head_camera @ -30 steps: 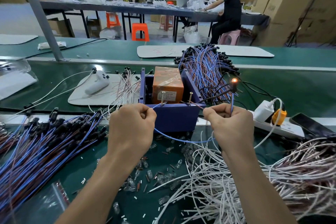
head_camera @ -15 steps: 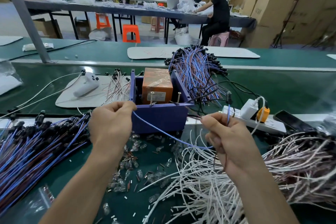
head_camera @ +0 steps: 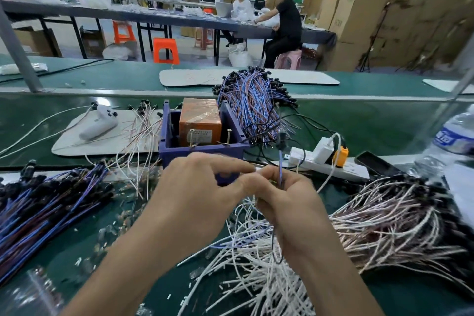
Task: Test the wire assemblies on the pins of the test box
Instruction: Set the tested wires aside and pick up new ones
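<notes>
Just in front of the test box (head_camera: 202,155), both hands meet. Right hand (head_camera: 289,197) grips a blue wire assembly (head_camera: 280,165), its black lamp holder (head_camera: 281,141) upright and dark. Left hand (head_camera: 197,187) pinches at the same wire, though it's blurred. No wire touches the pins (head_camera: 191,137) that I can see.

Risks:
- bare ends bridging both pins
- the tail snagging the white wire pile (head_camera: 256,277) below and dragging strands
- a mix-up with the blue bundle (head_camera: 38,202) at left

Writing: the orange block (head_camera: 200,120) label is too small to read, and the bottle (head_camera: 451,136) label is blurred.
</notes>
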`<action>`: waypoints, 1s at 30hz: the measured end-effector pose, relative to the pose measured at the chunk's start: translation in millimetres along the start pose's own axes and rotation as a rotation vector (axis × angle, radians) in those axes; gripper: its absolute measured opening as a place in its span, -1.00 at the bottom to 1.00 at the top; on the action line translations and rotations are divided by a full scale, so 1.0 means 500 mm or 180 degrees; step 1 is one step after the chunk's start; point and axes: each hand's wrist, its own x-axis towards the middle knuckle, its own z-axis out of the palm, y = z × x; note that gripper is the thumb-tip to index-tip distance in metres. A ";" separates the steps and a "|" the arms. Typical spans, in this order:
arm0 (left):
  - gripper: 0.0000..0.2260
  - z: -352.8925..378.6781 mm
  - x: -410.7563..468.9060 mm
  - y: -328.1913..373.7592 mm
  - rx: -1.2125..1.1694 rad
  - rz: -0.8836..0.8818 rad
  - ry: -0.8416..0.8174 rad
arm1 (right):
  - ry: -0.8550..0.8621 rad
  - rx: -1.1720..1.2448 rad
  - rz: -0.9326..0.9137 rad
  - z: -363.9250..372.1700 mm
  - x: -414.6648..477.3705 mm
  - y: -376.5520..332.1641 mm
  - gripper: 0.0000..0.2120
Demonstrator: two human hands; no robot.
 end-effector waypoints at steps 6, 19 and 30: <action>-0.87 -0.024 0.019 -0.037 0.1103 -0.0440 -0.0604 | 0.0581 0.0457 0.0174 -0.026 -0.011 0.012 -0.49; -0.36 0.174 -0.017 -0.038 -0.0722 -0.0013 -0.0855 | 0.0964 0.2298 0.0636 -0.054 -0.012 0.036 -0.51; -0.76 0.158 -0.001 -0.056 -0.1046 -0.0035 -0.2033 | 0.1238 0.1790 0.0133 -0.188 -0.065 -0.014 -0.49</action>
